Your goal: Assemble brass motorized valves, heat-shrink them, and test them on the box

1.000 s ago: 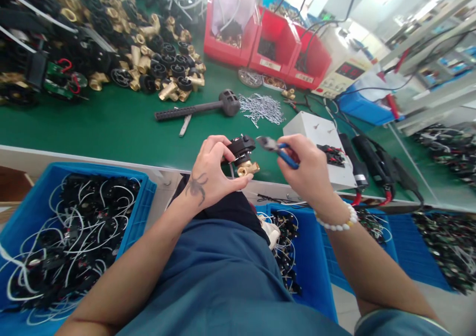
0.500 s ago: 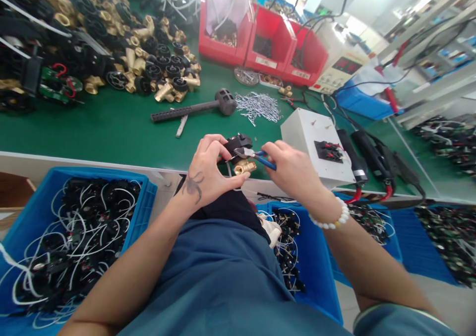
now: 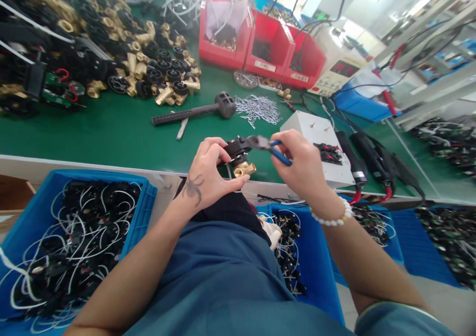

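My left hand (image 3: 208,169) grips a valve assembly, with its black housing (image 3: 237,148) on top and a brass valve body (image 3: 244,169) below, at the table's front edge. The thumb presses at the brass part while the fingers hold the black part. In my right hand (image 3: 301,162) are pliers with blue handles (image 3: 280,152). Their grey jaws (image 3: 258,142), blurred by motion, are at the right side of the housing; whether they touch it I cannot tell. Behind lie a black mallet (image 3: 193,112) and a heap of small metal pins (image 3: 257,108).
Brass and black fittings (image 3: 163,73) are piled at the back left. Red bins (image 3: 267,43) stand at the back, beside a power supply (image 3: 340,68). A white box (image 3: 303,122) is close to my right hand. Blue crates (image 3: 148,197) with wired parts stand below the table.
The pliers have moved up and right, away from the pin area between the housing and brass body. My right hand has shifted with them. My left hand and the valve assembly stay nearly still.
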A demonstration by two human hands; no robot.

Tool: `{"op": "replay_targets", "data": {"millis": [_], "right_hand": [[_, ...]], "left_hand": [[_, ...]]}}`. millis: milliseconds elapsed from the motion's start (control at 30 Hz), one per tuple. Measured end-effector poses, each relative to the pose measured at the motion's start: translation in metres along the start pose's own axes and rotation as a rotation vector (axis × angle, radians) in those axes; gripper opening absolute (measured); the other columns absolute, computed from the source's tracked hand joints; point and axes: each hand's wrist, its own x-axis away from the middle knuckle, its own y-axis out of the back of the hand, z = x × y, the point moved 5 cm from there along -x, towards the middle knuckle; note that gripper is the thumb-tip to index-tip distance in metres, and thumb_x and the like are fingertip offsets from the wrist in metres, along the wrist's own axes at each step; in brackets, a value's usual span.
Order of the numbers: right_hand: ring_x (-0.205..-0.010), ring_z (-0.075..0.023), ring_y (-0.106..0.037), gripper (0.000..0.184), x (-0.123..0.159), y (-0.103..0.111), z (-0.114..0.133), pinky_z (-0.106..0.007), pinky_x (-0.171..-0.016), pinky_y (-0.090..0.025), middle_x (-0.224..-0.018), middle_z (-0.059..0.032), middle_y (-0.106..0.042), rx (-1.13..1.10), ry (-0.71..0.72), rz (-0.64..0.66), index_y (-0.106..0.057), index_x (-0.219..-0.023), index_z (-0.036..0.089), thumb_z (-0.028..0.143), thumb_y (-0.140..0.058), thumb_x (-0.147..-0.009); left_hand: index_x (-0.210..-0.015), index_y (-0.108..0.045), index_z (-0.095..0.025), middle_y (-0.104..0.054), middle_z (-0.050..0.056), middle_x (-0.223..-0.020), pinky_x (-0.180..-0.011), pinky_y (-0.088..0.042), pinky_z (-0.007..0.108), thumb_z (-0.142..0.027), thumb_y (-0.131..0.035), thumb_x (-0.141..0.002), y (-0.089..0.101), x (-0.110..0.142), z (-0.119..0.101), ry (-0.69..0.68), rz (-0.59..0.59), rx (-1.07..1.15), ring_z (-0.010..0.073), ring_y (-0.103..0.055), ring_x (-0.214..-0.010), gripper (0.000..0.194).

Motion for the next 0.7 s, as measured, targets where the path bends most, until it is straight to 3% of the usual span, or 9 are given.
{"op": "replay_targets", "data": {"millis": [67,100,233,333,400,500,600,700], "right_hand": [[-0.076,-0.0190,-0.057,0.025,0.001,0.006,-0.001,-0.031,-0.070,-0.042,-0.090,-0.0072,-0.061,-0.031,-0.027,-0.115,-0.063,-0.105,0.017,0.007,-0.049,-0.087],[-0.075,-0.0189,-0.056,0.023,0.002,0.004,-0.001,-0.031,-0.069,-0.041,-0.089,-0.0069,-0.061,-0.026,-0.030,-0.082,-0.063,-0.102,0.018,0.007,-0.050,-0.087],[-0.072,-0.0182,-0.056,0.020,0.005,-0.015,0.003,-0.029,-0.064,-0.039,-0.084,-0.0052,-0.062,-0.029,-0.017,0.257,-0.064,-0.095,0.019,0.007,-0.055,-0.082],[-0.078,-0.0182,-0.061,0.023,0.005,-0.013,-0.004,-0.029,-0.071,-0.044,-0.092,-0.0056,-0.066,-0.142,-0.110,0.116,-0.065,-0.104,0.019,0.010,-0.055,-0.085],[-0.079,-0.0196,-0.062,0.020,0.008,-0.018,-0.014,-0.031,-0.074,-0.047,-0.093,-0.0065,-0.068,-0.184,-0.216,0.033,-0.065,-0.110,0.018,0.023,-0.058,-0.092],[-0.083,-0.0263,-0.064,0.041,0.013,-0.042,-0.026,-0.038,-0.076,-0.051,-0.095,-0.0120,-0.069,-0.105,-0.321,0.085,-0.068,-0.117,0.014,0.047,-0.067,-0.092],[-0.110,-0.0355,-0.063,0.049,0.014,-0.056,-0.027,-0.051,-0.096,-0.050,-0.117,-0.0224,-0.068,-0.082,-0.305,0.026,-0.070,-0.122,0.011,0.050,-0.069,-0.092],[-0.117,-0.0315,-0.064,0.058,0.015,-0.052,-0.017,-0.051,-0.105,-0.049,-0.123,-0.0195,-0.067,-0.446,-0.336,-0.043,-0.064,-0.134,0.015,0.060,-0.057,-0.098]], "left_hand": [[-0.082,-0.052,-0.021,-0.061,0.011,-0.115,-0.086,-0.060,0.044,-0.027,-0.088,-0.064,0.000,0.000,0.000,0.001,0.004,0.003,0.0279,-0.062,-0.112,0.041],[-0.082,-0.051,-0.021,-0.061,0.010,-0.115,-0.086,-0.060,0.043,-0.027,-0.088,-0.063,0.000,0.000,0.000,0.004,0.004,0.002,0.0275,-0.062,-0.112,0.042],[-0.083,-0.051,-0.022,-0.060,0.010,-0.114,-0.085,-0.060,0.043,-0.027,-0.087,-0.061,0.000,0.000,0.000,-0.003,-0.005,-0.006,0.0270,-0.062,-0.110,0.042],[-0.084,-0.053,-0.022,-0.060,0.010,-0.115,-0.088,-0.060,0.045,-0.028,-0.087,-0.063,-0.001,0.001,0.000,-0.021,-0.004,-0.017,0.0273,-0.062,-0.110,0.041],[-0.085,-0.053,-0.022,-0.060,0.010,-0.115,-0.087,-0.060,0.044,-0.029,-0.086,-0.065,-0.001,0.003,0.000,-0.022,-0.017,-0.017,0.0270,-0.062,-0.110,0.040],[-0.085,-0.053,-0.022,-0.060,0.010,-0.115,-0.086,-0.061,0.044,-0.031,-0.085,-0.067,0.003,0.007,-0.002,-0.022,-0.064,-0.042,0.0272,-0.062,-0.110,0.039],[-0.088,-0.053,-0.022,-0.060,0.010,-0.117,-0.087,-0.061,0.045,-0.031,-0.085,-0.069,0.007,0.011,-0.012,-0.072,-0.071,-0.103,0.0274,-0.062,-0.110,0.038],[-0.092,-0.053,-0.023,-0.062,0.011,-0.119,-0.093,-0.060,0.048,-0.029,-0.083,-0.072,0.011,0.012,-0.030,-0.181,-0.056,-0.183,0.0283,-0.063,-0.111,0.037]]}}
